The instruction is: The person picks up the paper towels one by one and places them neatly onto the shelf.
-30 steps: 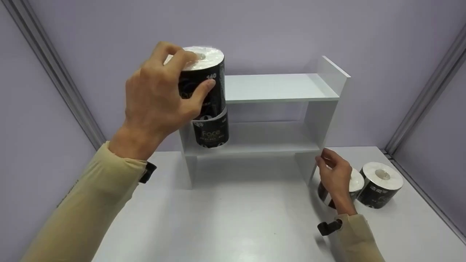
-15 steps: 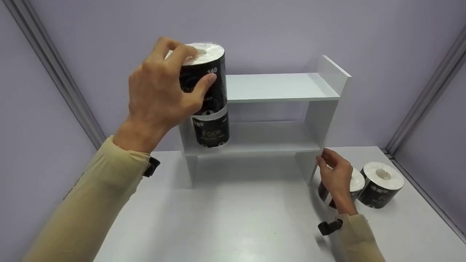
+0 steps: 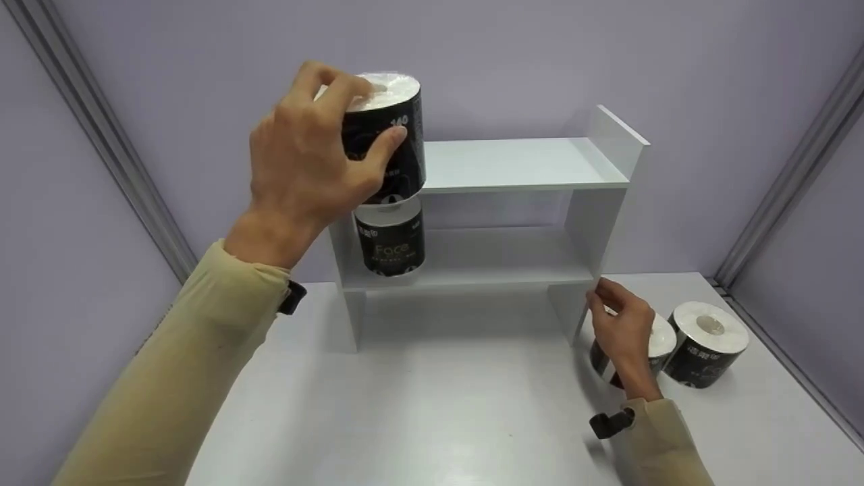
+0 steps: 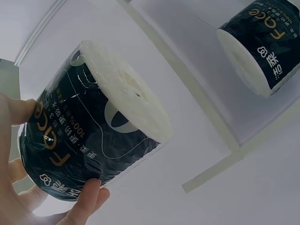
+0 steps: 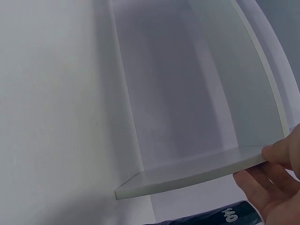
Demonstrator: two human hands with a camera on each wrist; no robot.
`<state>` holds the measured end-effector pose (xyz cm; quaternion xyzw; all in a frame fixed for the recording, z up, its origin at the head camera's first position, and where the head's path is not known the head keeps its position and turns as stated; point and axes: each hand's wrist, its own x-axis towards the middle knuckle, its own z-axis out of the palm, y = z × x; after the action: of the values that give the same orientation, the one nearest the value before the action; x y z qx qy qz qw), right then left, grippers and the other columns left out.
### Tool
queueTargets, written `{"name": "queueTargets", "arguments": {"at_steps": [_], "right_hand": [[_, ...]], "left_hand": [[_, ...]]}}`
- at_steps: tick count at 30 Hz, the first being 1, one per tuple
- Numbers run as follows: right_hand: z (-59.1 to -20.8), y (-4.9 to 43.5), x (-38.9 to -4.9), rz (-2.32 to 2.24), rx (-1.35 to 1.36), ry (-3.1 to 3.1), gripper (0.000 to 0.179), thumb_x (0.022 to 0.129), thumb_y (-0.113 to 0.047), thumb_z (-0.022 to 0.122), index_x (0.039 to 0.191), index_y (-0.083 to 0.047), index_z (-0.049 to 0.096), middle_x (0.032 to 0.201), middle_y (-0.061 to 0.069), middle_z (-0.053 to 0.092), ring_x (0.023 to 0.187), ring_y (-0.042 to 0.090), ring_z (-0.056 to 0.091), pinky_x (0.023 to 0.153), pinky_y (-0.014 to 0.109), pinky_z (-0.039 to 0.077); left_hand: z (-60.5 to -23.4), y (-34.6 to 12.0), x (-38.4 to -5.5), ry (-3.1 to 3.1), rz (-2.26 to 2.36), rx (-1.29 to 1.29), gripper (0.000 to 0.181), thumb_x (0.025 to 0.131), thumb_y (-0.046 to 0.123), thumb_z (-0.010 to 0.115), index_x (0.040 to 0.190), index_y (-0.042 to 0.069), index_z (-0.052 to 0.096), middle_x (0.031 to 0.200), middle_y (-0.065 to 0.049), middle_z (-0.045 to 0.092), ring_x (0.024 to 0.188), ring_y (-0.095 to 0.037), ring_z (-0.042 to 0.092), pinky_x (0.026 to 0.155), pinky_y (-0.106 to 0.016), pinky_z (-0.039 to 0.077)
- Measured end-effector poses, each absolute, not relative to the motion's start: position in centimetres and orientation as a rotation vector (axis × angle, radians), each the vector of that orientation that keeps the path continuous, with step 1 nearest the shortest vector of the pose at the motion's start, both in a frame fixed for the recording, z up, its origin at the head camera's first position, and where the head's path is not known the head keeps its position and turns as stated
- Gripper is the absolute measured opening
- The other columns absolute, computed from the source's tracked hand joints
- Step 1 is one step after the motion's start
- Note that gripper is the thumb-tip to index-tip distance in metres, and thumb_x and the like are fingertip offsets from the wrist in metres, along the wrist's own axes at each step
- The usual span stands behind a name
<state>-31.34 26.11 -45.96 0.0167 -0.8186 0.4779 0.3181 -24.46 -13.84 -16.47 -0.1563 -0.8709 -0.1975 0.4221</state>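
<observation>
- White tabletop: below the left fingers, spreading to both sides of the right fingers.
- Pale lilac back wall: behind the fingers of both hands.
- Left side wall: left of the left fingers, well apart.
- Grey metal post: left of the left fingers, between those walls.
- Second metal post: right of the right fingers.
- Right side wall: farther right of them.

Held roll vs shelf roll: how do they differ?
The held roll is gripped by the left hand; no hand touches the shelf roll. The held roll is up in the air, while the shelf roll stands upright on the lower shelf. Both have dark wraps, white ends and "Face" lettering.
</observation>
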Motion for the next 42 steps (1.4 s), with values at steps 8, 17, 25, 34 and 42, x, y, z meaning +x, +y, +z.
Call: {"name": "queueTargets", "arguments": {"at_steps": [8, 17, 25, 34, 42], "right_hand": [[-46.0, 26.1, -31.4, 1.259, 0.048, -2.147, 0.028, 0.100, -0.001, 0.070, 0.128, 0.003, 0.075, 0.113, 0.025, 0.078, 0.087, -0.023, 0.060, 0.079, 0.000, 0.051], [-45.9, 26.1, -31.4, 1.265, 0.043, -2.155, 0.027, 0.100, -0.002, 0.071, 0.127, 0.001, 0.076, 0.113, 0.023, 0.079, 0.087, -0.022, 0.060, 0.079, 0.000, 0.051], [-45.8, 25.9, -31.2, 1.281, 0.035, -2.161, 0.028, 0.101, -0.002, 0.070, 0.129, 0.002, 0.075, 0.115, 0.024, 0.078, 0.088, -0.021, 0.060, 0.079, 0.001, 0.052], [-45.9, 25.9, -31.2, 1.289, 0.054, -2.155, 0.028, 0.101, -0.001, 0.068, 0.128, 0.001, 0.075, 0.116, 0.024, 0.078, 0.088, -0.021, 0.061, 0.079, 0.001, 0.052], [-46.0, 25.9, -31.3, 1.269, 0.036, -2.161, 0.028, 0.101, -0.003, 0.070, 0.128, -0.001, 0.076, 0.115, 0.021, 0.079, 0.094, -0.004, 0.070, 0.080, 0.001, 0.053]], "left_hand": [[-16.5, -14.0, -25.4, -2.205, -0.507, -0.365, 0.054, 0.094, 0.052, 0.077, 0.128, 0.010, 0.072, 0.130, -0.010, 0.066, 0.104, -0.036, 0.074, 0.082, -0.057, 0.062], [-16.6, -14.1, -25.9, -2.211, -0.514, -0.351, 0.056, 0.094, 0.054, 0.076, 0.129, 0.010, 0.071, 0.131, -0.011, 0.066, 0.105, -0.036, 0.074, 0.083, -0.056, 0.063], [-17.0, -14.1, -26.1, -2.197, -0.496, -0.366, 0.054, 0.094, 0.051, 0.078, 0.126, 0.008, 0.072, 0.128, -0.012, 0.066, 0.102, -0.035, 0.073, 0.079, -0.055, 0.063], [-17.2, -14.4, -26.2, -2.210, -0.487, -0.341, 0.054, 0.093, 0.050, 0.079, 0.126, 0.008, 0.071, 0.128, -0.012, 0.065, 0.104, -0.036, 0.073, 0.081, -0.055, 0.062], [-17.2, -14.1, -26.3, -2.216, -0.502, -0.338, 0.053, 0.094, 0.051, 0.078, 0.127, 0.009, 0.071, 0.127, -0.012, 0.065, 0.104, -0.035, 0.073, 0.082, -0.054, 0.063]]}}
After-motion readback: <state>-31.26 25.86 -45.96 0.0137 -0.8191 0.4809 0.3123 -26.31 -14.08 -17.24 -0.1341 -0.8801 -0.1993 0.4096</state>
